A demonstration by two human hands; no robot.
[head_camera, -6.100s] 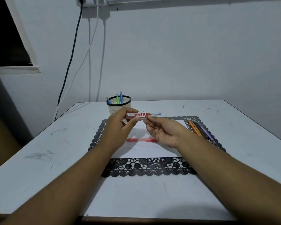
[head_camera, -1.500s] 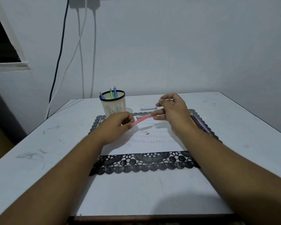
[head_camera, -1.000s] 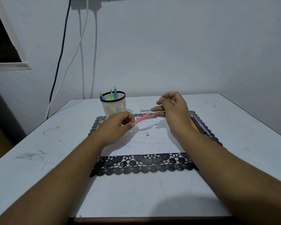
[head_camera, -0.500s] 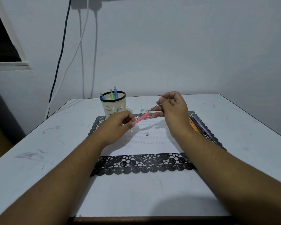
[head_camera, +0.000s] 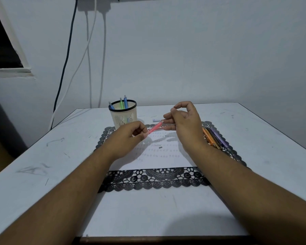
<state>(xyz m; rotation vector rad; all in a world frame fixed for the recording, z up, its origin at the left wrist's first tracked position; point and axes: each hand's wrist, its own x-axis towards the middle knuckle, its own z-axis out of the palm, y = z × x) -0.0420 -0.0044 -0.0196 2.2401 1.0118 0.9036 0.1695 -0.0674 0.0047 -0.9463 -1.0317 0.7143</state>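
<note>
left hand (head_camera: pixel 129 135): pinching the low end of the pink pencil (head_camera: pixel 155 128)
right hand (head_camera: pixel 184 121): fingers curled, thumb and forefinger pinched; can't tell what's in there
pencil: tilted in the air between both hands, upper tip at the right fingertips, above the paper (head_camera: pixel 162 160), toward the table's (head_camera: pixel 148 214) far edge
pen cup (head_camera: pixel 123 117): just behind the left hand

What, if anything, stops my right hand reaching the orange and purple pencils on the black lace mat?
Likely yes: the pencils lie uncovered beside the right hand, though it pinches a thin lead.
</note>
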